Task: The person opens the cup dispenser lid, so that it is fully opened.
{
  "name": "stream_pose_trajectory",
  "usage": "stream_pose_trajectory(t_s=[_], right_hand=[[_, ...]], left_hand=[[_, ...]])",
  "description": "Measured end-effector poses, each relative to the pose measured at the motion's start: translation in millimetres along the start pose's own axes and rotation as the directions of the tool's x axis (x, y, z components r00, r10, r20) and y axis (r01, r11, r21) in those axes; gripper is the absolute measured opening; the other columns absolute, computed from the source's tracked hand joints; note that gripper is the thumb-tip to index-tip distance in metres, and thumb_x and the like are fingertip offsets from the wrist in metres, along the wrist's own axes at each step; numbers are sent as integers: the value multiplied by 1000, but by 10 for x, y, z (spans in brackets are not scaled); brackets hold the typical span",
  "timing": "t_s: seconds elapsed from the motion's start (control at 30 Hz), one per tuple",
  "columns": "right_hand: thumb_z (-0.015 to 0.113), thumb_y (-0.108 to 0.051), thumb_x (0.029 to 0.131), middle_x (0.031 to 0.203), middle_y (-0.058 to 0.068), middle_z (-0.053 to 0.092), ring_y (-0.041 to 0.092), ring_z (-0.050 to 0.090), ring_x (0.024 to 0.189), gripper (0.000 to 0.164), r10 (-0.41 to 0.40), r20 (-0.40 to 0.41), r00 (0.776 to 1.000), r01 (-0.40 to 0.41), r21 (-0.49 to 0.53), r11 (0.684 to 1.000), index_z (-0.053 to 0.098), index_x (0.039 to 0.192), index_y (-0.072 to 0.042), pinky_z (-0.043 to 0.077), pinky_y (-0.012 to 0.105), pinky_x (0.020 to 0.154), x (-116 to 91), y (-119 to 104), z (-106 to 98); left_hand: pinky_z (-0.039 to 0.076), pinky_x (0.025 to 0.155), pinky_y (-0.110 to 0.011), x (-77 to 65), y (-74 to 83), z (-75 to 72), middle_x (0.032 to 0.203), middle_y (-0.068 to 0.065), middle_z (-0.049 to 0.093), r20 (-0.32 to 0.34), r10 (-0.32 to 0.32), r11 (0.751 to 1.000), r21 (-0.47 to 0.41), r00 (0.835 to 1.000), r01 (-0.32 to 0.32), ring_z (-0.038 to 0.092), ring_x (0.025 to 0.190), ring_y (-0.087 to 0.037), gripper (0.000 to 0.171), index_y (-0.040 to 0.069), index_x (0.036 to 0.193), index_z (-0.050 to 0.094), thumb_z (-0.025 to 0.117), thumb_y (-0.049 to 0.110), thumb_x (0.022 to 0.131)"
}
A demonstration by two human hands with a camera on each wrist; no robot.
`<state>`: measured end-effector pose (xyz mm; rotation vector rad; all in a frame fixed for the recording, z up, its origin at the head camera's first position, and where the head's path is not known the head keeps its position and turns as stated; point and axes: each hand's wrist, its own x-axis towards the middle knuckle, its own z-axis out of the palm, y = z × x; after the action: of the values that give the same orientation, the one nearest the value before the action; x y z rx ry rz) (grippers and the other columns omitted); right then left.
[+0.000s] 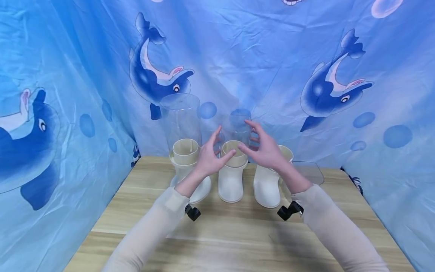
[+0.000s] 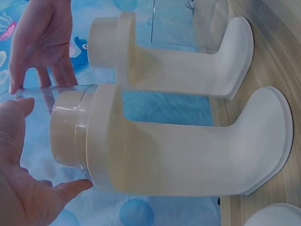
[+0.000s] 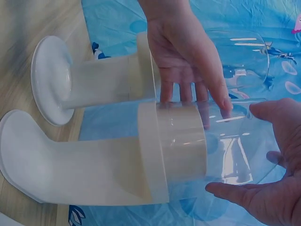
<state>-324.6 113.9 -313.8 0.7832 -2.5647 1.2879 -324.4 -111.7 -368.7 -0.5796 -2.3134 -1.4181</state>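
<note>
Sleeves [image 1: 146, 230]: white, reaching inward from the near side; a black wrist camera [image 1: 193, 212] hung below each cuff.
Wooden table [image 1: 221, 241]: carried three white stands in a row.
Middle stand [image 1: 231, 185]: stood upright between the others, beneath both hands.
Left hand [image 1: 211, 156]: fingers spread wide and gently bent round the left side of the middle clear cylinder [image 1: 235, 130], thumb on the near side.
Right hand [image 1: 265, 149]: mirrored this on the right side; contact pressure was hard to judge through the clear wall.
Middle clear cylinder: upright, its lower end around the middle stand's cream neck.
Right stand [image 1: 266, 187]: upright, cream neck exposed.
Left stand [image 1: 200, 189]: upright, bearing a taller clear cylinder [image 1: 180, 119].
Clear piece [image 1: 310, 173]: beyond the right stand, on its right.
Curtain [image 1: 258, 64]: blue, dolphin-printed, at the far side.
</note>
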Motion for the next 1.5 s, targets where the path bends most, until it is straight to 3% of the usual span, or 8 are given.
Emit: stream_pose_trajectory(t_s=[0.27, 0.77, 1.07, 1.3, 1.5], right_hand=[[81, -22, 96, 162, 24, 42, 55, 58, 136, 84, -56, -41, 998, 56, -1, 998, 34, 165, -27, 64, 50, 96, -30, -97, -2], [84, -22, 94, 163, 18, 46, 51, 64, 130, 80, -129, -84, 988, 126, -30, 992, 42, 162, -26, 67, 48, 88, -155, -266, -106], [85, -15, 92, 161, 17, 48, 49, 67, 127, 80, -148, -95, 984, 144, -46, 988, 44, 160, -19, 68, 44, 83, -501, -320, -117], [88, -7, 86, 155, 13, 54, 43, 71, 122, 84, -136, -123, 983, 131, -50, 990, 48, 159, -23, 68, 37, 81, -812, -317, -162], [89, -4, 84, 154, 11, 54, 41, 73, 116, 86, -191, -146, 971, 177, -105, 979, 48, 158, -21, 68, 34, 78, -1115, -325, -195]], left_hand=[[58, 107, -50, -27, 86, -46, 169, -18, 41, -37, 35, 999, -23, 999, -35, 52, 148, -39, 95, 9, 168, 29, 83, 28, 93], [61, 102, -45, -164, 387, -139, 169, -9, 41, -79, 36, 999, -17, 996, -37, 54, 147, -33, 95, 13, 167, 33, 86, 31, 91], [64, 95, -36, -423, 507, -111, 164, -10, 49, -24, 45, 999, 7, 999, -45, 59, 143, -28, 96, 10, 165, 36, 89, 33, 88], [63, 93, -32, -627, 582, -20, 165, -14, 45, 11, 132, 990, -52, 991, -131, 52, 148, -29, 92, 5, 164, 36, 87, 24, 91], [64, 91, -29, -827, 668, 50, 165, -13, 44, 53, 181, 980, -95, 982, -176, 50, 149, -31, 86, 3, 163, 37, 85, 20, 93]])
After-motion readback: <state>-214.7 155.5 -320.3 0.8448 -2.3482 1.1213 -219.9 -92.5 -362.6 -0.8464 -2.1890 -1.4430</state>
